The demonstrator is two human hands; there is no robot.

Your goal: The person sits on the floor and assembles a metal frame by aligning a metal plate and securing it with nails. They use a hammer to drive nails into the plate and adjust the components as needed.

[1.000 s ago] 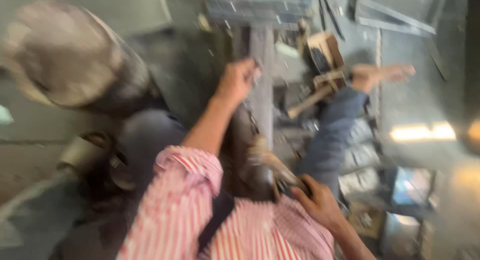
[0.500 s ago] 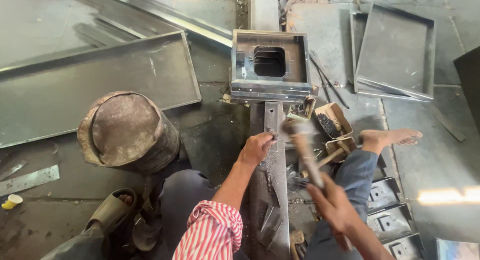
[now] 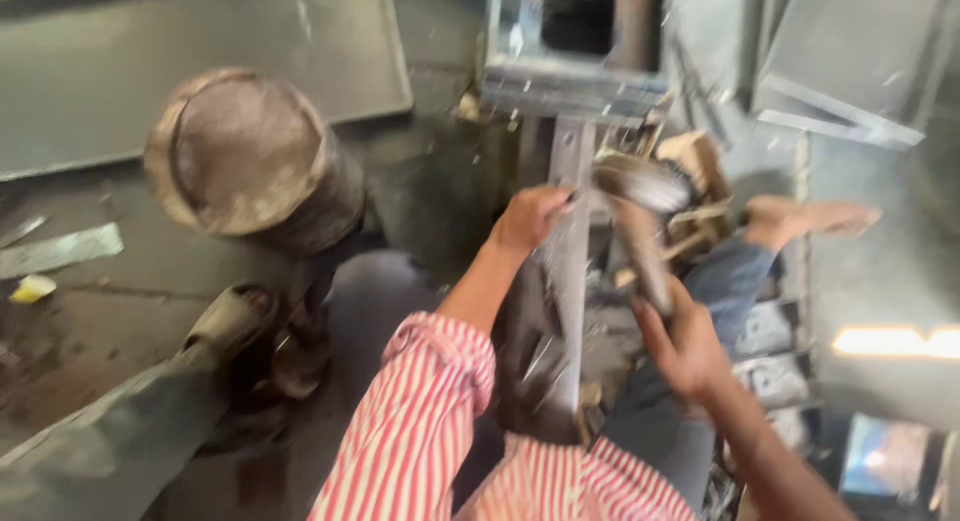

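Head view: at the left a round rusty drum [image 3: 245, 156] stands on the floor, with a flat metal sheet [image 3: 200, 61] behind it. The left hand [image 3: 530, 216], in a red striped sleeve [image 3: 420, 421], presses down on a long metal bar [image 3: 570, 271]. The bar runs up to a grey metal box [image 3: 575, 41]. The right hand [image 3: 685, 346] is closed tight around a hammer [image 3: 640, 216], its blurry head just beside the bar. A bare foot [image 3: 810, 218] rests further right.
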